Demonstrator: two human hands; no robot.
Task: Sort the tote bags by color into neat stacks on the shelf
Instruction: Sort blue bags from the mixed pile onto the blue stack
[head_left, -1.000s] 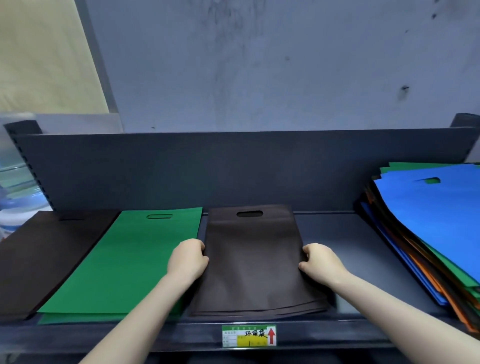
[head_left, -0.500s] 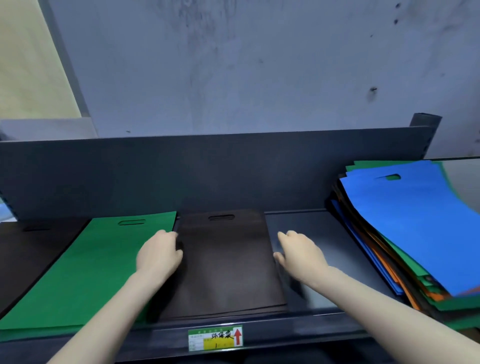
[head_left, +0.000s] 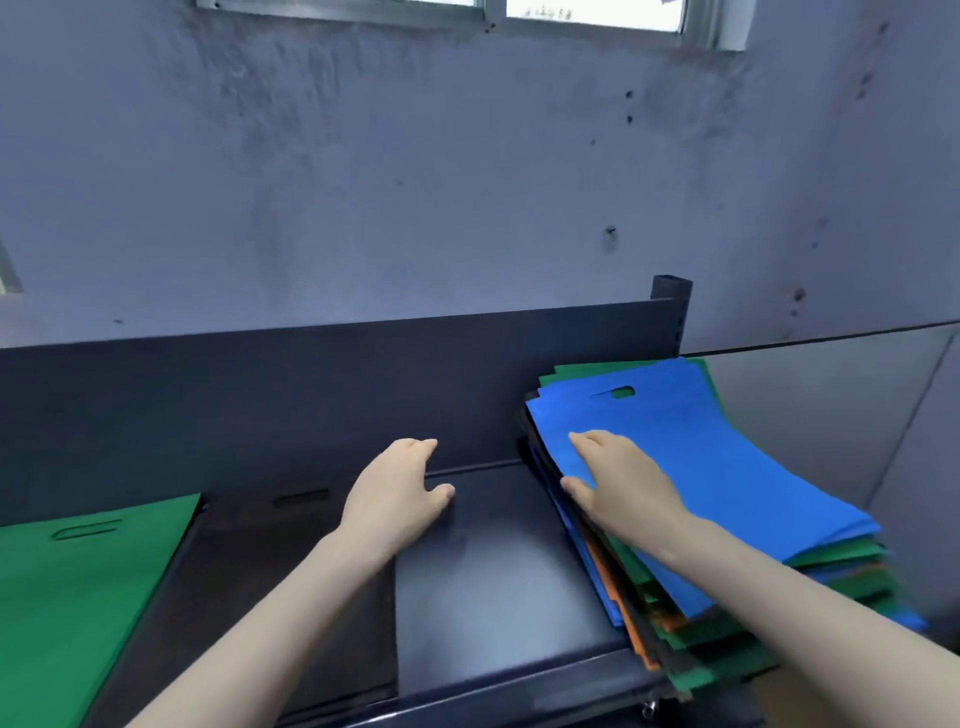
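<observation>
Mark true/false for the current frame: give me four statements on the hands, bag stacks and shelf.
1. The right hand lies on the blue tote bag that tops the mixed pile. True.
2. The left hand grips the green tote bag. False: it is open and holds nothing; the green tote bag lies far to its left.
3. The mixed pile holds only blue bags. False: green, orange and dark edges show beneath.
4. The dark tote bag stack lies between the green tote bag and a bare stretch of shelf. True.

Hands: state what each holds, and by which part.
Nothing is gripped. The right hand lies flat near the left edge of the blue bag; the left hand is empty.
</observation>
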